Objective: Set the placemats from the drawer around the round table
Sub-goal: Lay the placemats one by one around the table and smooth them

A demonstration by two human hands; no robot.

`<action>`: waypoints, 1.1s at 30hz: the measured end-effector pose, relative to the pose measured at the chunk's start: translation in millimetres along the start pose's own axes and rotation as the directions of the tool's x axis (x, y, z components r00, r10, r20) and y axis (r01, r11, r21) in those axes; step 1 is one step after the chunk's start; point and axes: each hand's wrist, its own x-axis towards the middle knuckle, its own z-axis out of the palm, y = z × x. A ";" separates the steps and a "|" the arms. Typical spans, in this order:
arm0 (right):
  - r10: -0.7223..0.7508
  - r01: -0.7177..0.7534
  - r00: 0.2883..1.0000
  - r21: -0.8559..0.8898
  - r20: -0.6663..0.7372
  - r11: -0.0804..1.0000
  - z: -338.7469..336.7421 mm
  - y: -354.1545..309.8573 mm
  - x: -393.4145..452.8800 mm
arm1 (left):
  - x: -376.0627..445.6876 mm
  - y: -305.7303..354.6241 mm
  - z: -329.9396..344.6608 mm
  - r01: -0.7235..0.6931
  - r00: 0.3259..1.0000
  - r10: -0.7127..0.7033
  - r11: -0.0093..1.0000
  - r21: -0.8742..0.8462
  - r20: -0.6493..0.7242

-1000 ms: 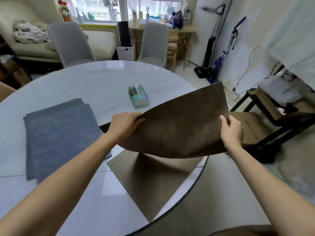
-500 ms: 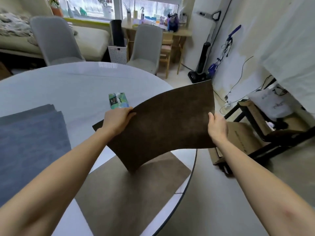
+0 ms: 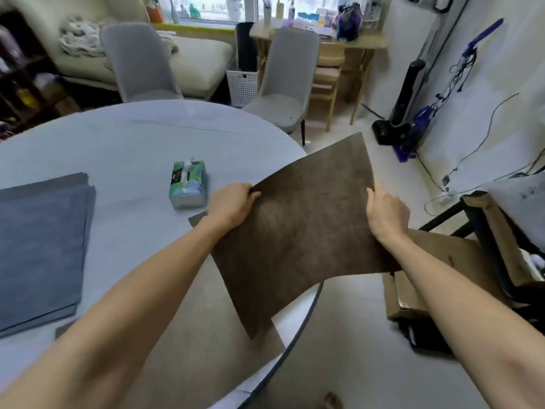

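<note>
I hold a brown placemat [image 3: 306, 228] in the air over the right edge of the round white table [image 3: 124, 143]. My left hand [image 3: 231, 206] grips its left edge and my right hand [image 3: 385, 212] grips its right edge. The mat bends and tilts, its near corner hanging low. Under it a second brown placemat [image 3: 203, 329] lies flat on the table by the near rim. A stack of grey placemats [image 3: 38, 246] lies on the table at the left.
A green tissue pack [image 3: 188, 184] sits mid-table just left of my left hand. Two grey chairs [image 3: 138, 60] [image 3: 287, 84] stand at the far side. A cardboard box [image 3: 418, 278] and black frame stand on the floor to the right.
The held brown mat has swung rightward past the table's right edge while my view shifted along the table. Both hands keep their hold on it.
</note>
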 end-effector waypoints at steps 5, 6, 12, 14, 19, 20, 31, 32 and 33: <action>-0.144 0.141 0.979 0.035 0.141 0.989 17.6 53.3 40.8 | 35.6 74.5 41.4 0.195 0.979 -0.193 0.980 -0.029 0.060; -0.169 0.163 0.973 0.052 0.154 0.985 21.6 58.3 47.4 | 40.6 81.0 44.3 0.223 0.973 -0.221 0.975 -0.024 0.060; -0.344 0.315 0.921 0.171 0.183 0.934 58.4 44.7 106.5 | 60.9 62.5 63.0 0.412 0.911 -0.410 0.911 -0.035 0.039; -0.412 0.381 0.885 0.174 0.217 0.908 73.8 27.3 127.2 | 65.4 48.5 72.9 0.466 0.885 -0.465 0.884 -0.036 0.028; -0.564 0.542 0.788 0.156 0.247 0.826 116.6 -17.9 179.4 | 98.8 10.9 89.9 0.528 0.849 -0.527 0.849 0.007 0.035; -0.574 0.556 0.777 0.147 0.258 0.818 124.7 -25.4 189.5 | 107.4 4.2 91.4 0.536 0.843 -0.536 0.844 0.011 0.041; -0.769 0.757 0.493 0.235 0.407 0.610 208.8 -120.1 245.3 | 123.8 -43.2 111.3 0.750 0.652 -0.754 0.657 0.083 0.080; -0.784 0.770 0.465 0.250 0.411 0.587 217.9 -127.1 250.4 | 123.4 -45.8 113.6 0.772 0.626 -0.776 0.630 0.081 0.073; -0.795 0.779 0.441 0.263 0.417 0.570 227.2 -132.9 256.2 | 123.7 -47.4 115.7 0.794 0.600 -0.797 0.604 0.077 0.065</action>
